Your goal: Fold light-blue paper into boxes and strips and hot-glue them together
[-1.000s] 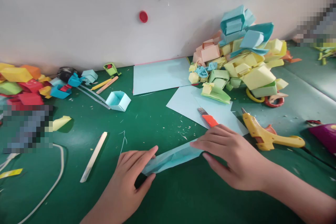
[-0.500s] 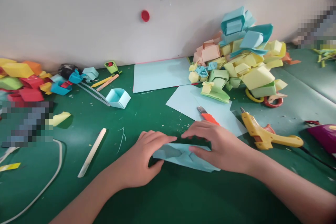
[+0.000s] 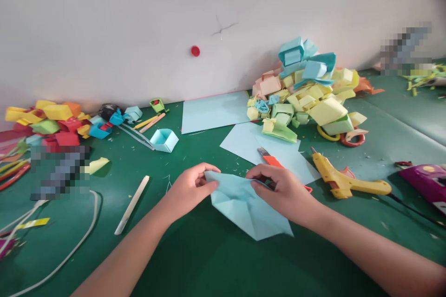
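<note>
A creased sheet of light blue paper [image 3: 247, 204] is held up between my two hands, tilted toward me, with fold lines across it. My left hand [image 3: 195, 188] pinches its upper left corner between thumb and fingers. On the other side, my right hand [image 3: 278, 185] grips the upper right edge, thumb in front and fingers behind. Just beyond the right hand lies an orange box cutter [image 3: 272, 161] with its blade out, resting on flat light blue sheets [image 3: 240, 141]. Part of the cutter is hidden by that hand.
Folded paper boxes form a big pile [image 3: 313, 97] at the back right and another [image 3: 52, 120] at the left. A yellow glue gun [image 3: 348, 178] lies right of my hand. A small blue box [image 3: 164, 140], a wooden stick [image 3: 132, 204] and a white cable [image 3: 93, 222] are on the left.
The blue paper has been raised and opened out, its face now turned toward me. My left hand has moved from resting around its edge to pinching the corner. The view has tilted up.
</note>
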A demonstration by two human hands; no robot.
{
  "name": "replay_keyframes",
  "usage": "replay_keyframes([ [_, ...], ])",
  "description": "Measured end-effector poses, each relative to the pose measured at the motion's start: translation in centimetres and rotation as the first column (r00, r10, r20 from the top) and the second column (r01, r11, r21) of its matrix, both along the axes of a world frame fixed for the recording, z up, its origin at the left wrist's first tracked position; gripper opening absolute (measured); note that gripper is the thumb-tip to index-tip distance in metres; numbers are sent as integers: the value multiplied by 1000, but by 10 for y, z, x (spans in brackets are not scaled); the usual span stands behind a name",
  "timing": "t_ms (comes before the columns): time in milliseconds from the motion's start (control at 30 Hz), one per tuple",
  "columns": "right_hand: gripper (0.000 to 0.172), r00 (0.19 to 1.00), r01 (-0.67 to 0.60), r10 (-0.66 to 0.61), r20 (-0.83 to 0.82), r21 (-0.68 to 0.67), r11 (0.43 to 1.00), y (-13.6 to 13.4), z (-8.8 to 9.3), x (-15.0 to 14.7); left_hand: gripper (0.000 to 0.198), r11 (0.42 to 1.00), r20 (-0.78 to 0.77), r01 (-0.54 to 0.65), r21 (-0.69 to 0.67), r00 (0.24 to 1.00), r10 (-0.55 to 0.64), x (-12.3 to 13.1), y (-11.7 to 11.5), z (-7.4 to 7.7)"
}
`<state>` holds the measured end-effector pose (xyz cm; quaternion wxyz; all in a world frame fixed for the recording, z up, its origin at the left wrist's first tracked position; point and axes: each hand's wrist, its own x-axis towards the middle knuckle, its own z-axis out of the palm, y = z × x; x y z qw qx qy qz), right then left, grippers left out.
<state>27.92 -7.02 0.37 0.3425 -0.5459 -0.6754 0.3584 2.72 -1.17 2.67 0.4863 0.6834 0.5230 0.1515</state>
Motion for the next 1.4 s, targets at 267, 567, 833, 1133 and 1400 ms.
replay_keyframes([
  [267,16,1000,-5,6,-11,135,991,4,-3,0,12,993,173,-49,-105,983,67,34,23,6],
  [567,10,1000,-5,5,1,182,983,6,-10,2,16,989,231,-138,-47,962,145,62,22,7],
  [833,14,996,57,-71,52,229,972,4,-11,2,18,1000,314,13,15,949,-17,61,-3,15],
  [1133,17,997,70,-72,5,211,975,6,-10,8,14,992,203,-117,56,974,104,63,-3,-3],
  [1400,14,993,117,-113,-40,114,987,9,-8,10,18,987,145,-151,57,979,142,61,7,-16],
])
